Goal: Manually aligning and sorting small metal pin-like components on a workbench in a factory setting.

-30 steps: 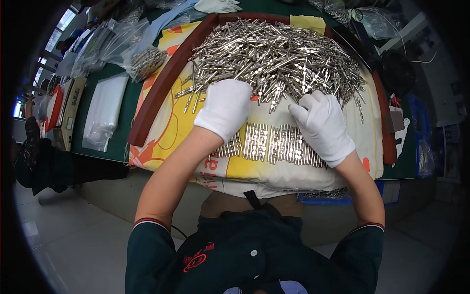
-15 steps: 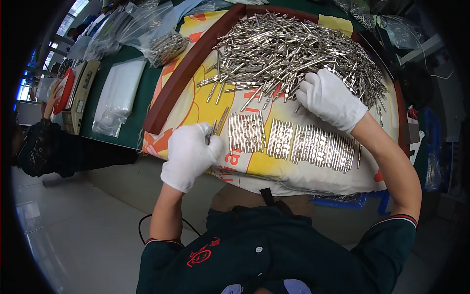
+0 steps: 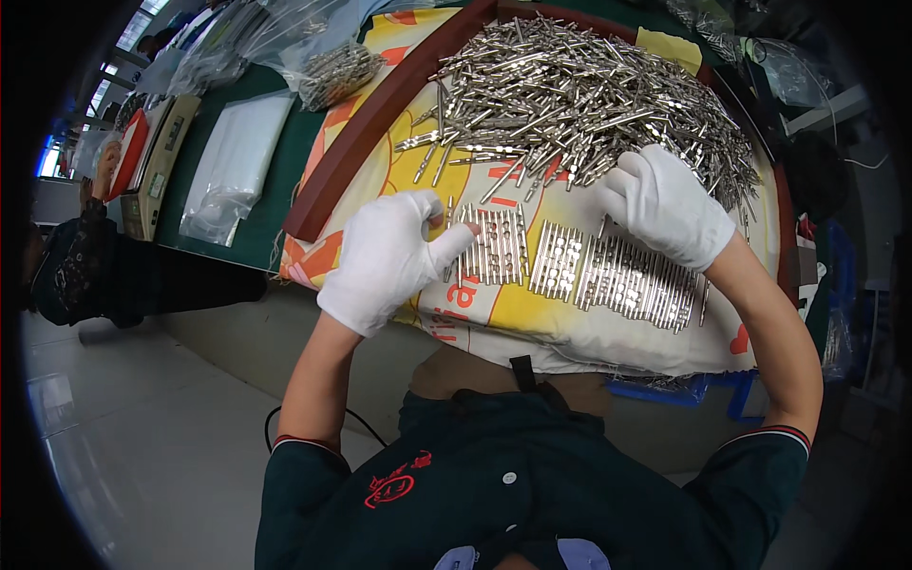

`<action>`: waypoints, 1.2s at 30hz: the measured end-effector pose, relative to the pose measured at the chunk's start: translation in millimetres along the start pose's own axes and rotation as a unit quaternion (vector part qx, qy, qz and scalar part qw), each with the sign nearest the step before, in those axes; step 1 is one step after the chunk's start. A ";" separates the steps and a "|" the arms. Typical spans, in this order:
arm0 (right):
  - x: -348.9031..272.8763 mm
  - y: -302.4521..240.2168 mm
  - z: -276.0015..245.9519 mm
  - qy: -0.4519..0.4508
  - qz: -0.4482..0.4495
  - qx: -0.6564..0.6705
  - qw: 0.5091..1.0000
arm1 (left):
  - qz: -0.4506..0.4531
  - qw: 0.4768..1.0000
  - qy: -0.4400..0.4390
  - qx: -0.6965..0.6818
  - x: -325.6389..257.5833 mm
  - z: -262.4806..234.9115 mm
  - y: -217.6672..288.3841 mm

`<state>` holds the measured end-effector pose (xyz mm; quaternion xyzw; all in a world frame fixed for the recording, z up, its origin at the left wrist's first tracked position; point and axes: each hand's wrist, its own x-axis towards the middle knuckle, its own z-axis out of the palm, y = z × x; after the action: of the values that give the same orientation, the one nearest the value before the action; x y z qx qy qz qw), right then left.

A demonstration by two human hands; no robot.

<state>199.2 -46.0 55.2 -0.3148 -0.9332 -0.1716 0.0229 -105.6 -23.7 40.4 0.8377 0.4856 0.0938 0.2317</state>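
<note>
Hands (image 3: 380, 256) apart, L @ edge rods (image 3: 475, 270)

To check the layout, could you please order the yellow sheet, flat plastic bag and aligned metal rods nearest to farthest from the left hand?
1. Aligned metal rods, beside the left hand.
2. Flat plastic bag, to its left.
3. Yellow sheet, ahead, far right.

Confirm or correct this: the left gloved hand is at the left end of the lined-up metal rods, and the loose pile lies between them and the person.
Not between: the head view shows the loose pile beyond the lined-up metal rods, farther from the person. The left gloved hand is indeed at their left end.
</note>
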 end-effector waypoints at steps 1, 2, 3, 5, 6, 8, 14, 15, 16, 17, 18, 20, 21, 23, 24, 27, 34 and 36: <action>-5.5 -7.2 -9.3 0.035 0.017 -0.023 0.999 | 0.060 0.994 0.078 0.043 -1.8 1.7 3.1; -14.5 -12.3 -18.3 0.091 0.027 -0.036 0.995 | 0.077 0.993 0.053 0.065 -1.0 4.7 3.7; -28.2 -18.0 -23.0 0.105 0.044 -0.023 0.993 | 0.106 0.990 0.047 0.082 -4.1 10.4 3.7; -62.9 -26.7 -21.8 0.165 0.084 -0.009 0.983 | 0.195 0.976 0.057 0.074 -4.8 29.1 0.6; -83.6 -31.2 -19.9 0.140 0.104 -0.021 0.984 | 0.224 0.967 0.037 0.114 -2.9 34.1 0.4; -122.5 -39.2 -23.6 0.095 0.131 -0.034 0.986 | 0.268 0.955 -0.006 0.128 0.5 33.5 10.7; -178.7 -61.1 -10.4 0.013 0.150 -0.001 0.989 | 0.349 0.922 -0.028 0.169 19.2 35.0 14.3; -181.7 -62.5 -12.9 -0.005 0.152 0.010 0.988 | 0.360 0.918 -0.036 0.163 21.6 36.1 14.0; -179.6 -64.2 -15.5 -0.007 0.146 0.013 0.989 | 0.366 0.915 -0.045 0.161 22.3 35.7 13.0; -176.3 -65.9 -18.8 -0.009 0.140 0.017 0.990 | 0.379 0.911 -0.056 0.153 24.3 34.8 14.1; -174.3 -69.4 -21.2 -0.022 0.151 0.028 0.988 | 0.383 0.909 -0.057 0.151 26.3 34.2 17.7; -166.9 -73.2 -28.6 -0.060 0.173 0.035 0.983 | 0.394 0.899 -0.081 0.173 26.6 31.3 21.4; -165.3 -74.2 -30.0 -0.096 0.192 0.042 0.976 | 0.402 0.897 -0.083 0.167 27.4 31.6 19.1; -169.6 -78.0 -26.2 -0.063 0.229 0.065 0.969 | 0.408 0.894 -0.087 0.163 29.3 32.3 18.8; -170.9 -79.6 -24.6 -0.028 0.263 0.089 0.960 | 0.411 0.893 -0.091 0.159 29.9 32.2 19.0; -172.9 -80.6 -23.8 0.036 0.309 0.141 0.940 | 0.421 0.888 -0.095 0.157 33.7 33.3 20.9; -146.2 -61.3 -4.7 0.050 0.338 0.188 0.921 | 0.474 0.859 -0.121 0.154 40.8 35.5 24.8; -150.8 -68.2 8.4 -0.010 0.344 0.189 0.920 | 0.488 0.850 -0.126 0.152 42.8 36.4 23.5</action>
<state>279.9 -181.3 3.8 -0.6082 -0.7825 0.0292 0.1302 -51.7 -7.7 16.8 0.9962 -0.0109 0.0132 0.0849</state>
